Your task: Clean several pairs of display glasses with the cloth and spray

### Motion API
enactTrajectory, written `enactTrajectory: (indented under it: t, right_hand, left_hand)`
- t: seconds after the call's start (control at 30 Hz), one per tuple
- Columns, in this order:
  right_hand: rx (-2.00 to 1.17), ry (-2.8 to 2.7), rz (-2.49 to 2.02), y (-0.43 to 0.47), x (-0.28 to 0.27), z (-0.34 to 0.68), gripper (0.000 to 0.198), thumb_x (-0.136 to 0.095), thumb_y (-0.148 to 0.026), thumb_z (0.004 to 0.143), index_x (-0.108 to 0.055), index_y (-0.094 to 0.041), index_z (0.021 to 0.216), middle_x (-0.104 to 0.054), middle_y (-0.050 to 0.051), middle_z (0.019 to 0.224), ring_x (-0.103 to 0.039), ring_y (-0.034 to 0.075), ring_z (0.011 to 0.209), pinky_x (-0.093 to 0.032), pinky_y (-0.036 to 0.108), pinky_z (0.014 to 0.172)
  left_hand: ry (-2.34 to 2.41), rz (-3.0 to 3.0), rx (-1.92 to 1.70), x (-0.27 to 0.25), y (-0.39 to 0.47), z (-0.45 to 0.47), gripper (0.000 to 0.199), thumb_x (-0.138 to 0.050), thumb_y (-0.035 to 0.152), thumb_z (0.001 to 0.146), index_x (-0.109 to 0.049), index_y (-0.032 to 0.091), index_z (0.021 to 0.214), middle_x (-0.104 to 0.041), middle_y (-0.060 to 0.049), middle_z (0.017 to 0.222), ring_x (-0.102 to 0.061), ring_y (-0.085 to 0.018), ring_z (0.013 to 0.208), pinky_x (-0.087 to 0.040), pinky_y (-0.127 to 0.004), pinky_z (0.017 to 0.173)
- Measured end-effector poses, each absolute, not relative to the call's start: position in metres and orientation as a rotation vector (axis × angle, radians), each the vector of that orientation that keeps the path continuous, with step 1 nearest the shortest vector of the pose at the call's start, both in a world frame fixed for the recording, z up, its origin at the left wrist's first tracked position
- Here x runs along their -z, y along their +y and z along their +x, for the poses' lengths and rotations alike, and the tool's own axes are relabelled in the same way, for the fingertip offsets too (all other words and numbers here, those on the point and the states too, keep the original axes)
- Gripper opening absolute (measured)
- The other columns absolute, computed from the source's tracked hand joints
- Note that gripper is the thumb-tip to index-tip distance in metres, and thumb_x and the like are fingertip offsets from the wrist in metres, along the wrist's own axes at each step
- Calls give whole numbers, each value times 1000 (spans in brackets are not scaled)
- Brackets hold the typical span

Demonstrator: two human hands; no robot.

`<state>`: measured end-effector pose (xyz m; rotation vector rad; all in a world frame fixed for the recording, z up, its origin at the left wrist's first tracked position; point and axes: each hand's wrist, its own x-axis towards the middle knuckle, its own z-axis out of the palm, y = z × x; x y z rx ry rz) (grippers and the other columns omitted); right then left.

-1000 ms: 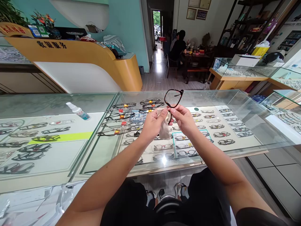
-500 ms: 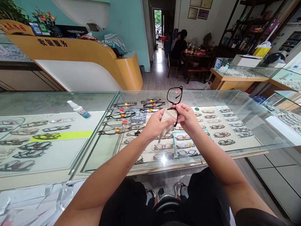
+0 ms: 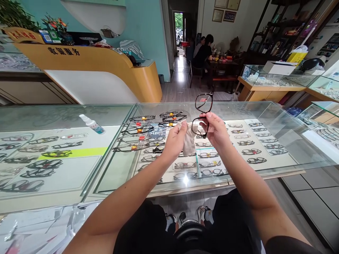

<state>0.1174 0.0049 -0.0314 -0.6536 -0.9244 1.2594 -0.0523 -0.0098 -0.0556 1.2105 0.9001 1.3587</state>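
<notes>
Fingers (image 3: 205, 118) of the right hand (image 3: 215, 132) pinch the dark glasses (image 3: 202, 114) upright above the glass surface (image 3: 251, 113), lens exposed to the cloth (image 3: 188, 141) clutched in the left hand (image 3: 176, 139) beside them.

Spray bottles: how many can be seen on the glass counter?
1. The spray bottle lies on the glass counter, left of the hands; others may be hidden outside the view.

The glasses (image 3: 203, 114) have a glossy dark plastic frame with clear, smooth lenses. The cloth (image 3: 188, 141) is soft, matt, pale beige fabric. The worktop (image 3: 265, 113) is smooth, reflective glass, and the spray bottle (image 3: 92, 124) on it is white plastic.
</notes>
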Motion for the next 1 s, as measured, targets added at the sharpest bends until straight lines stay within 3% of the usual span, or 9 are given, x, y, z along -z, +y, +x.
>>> enactTrajectory:
  t: [0.13, 0.3, 0.4, 0.6, 0.67, 0.73, 0.83, 0.9, 1.0]
  right_hand:
    - [-1124, -866, -653, 14, 24, 141, 40, -97, -56, 73, -76, -26, 90, -80, 2, 107, -72, 15, 95, -60, 26, 80]
    - [-1025, -878, -624, 20, 23, 154, 38, -93, -55, 80, -69, -27, 90, -82, 2, 113, -74, 16, 99, -59, 27, 80]
    - [-1002, -907, -621, 22, 25, 155, 38, -93, -54, 82, -67, -27, 90, -82, 2, 116, -74, 17, 100, -58, 28, 78]
    - [-976, -917, -624, 24, 25, 156, 37, -94, -53, 82, -69, -27, 90, -82, 2, 117, -73, 15, 98, -58, 26, 77]
    - [-972, -928, -614, 24, 25, 157, 36, -94, -52, 82, -70, -27, 90, -82, 1, 115, -72, 14, 97, -58, 25, 78]
    - [-963, -939, -623, 25, 26, 158, 35, -94, -52, 82, -70, -27, 90, -82, 1, 114, -72, 14, 97, -58, 25, 80]
    - [-933, -955, -660, 28, 27, 161, 36, -93, -53, 83, -69, -28, 90, -81, 0, 112, -72, 14, 98, -57, 25, 81]
    - [-911, -963, -668, 29, 27, 164, 36, -92, -54, 84, -68, -28, 90, -80, 0, 110, -71, 15, 98, -56, 26, 81]
    - [-870, -1040, -677, 30, 28, 169, 33, -88, -55, 89, -68, -29, 91, -78, -1, 102, -71, 15, 97, -55, 27, 85]
  left_hand:
    - [907, 1143, -1248, 54, -12, -55, 63, -82, 80, 82, -68, 20, 84, -66, 0, 71, -56, -13, 62, -46, -26, 59]
    - [814, 982, -887, 45, -28, -51, 61, -96, 69, 71, -73, 18, 94, -72, -3, 81, -64, -15, 68, -53, -27, 63]
    - [766, 1005, -734, 45, -38, -45, 57, -98, 62, 73, -76, 20, 105, -73, -2, 86, -65, -14, 69, -51, -25, 63]
    - [802, 1211, -787, 74, -41, -30, 52, -88, 61, 84, -75, 19, 113, -63, 2, 72, -50, -11, 57, -37, -24, 55]
    - [857, 1445, -822, 83, -42, -28, 42, -80, 55, 93, -76, 21, 117, -75, -4, 89, -64, -17, 70, -48, -29, 64]
    - [864, 1795, -785, 85, -46, -28, 37, -73, 48, 99, -76, 23, 126, -81, -12, 122, -76, -28, 103, -58, -40, 89]
    - [753, 2236, -727, 80, -52, -30, 54, -72, 49, 101, -69, 25, 149, -62, -16, 164, -58, -40, 150, -45, -57, 125]
    - [728, 2377, -844, 72, -51, -35, 59, -69, 53, 104, -65, 25, 155, -54, -17, 171, -51, -40, 157, -38, -59, 131]
    - [871, 2443, -1263, 60, -35, -51, 52, -63, 48, 108, -65, 24, 154, -61, -18, 163, -56, -36, 152, -39, -57, 131]
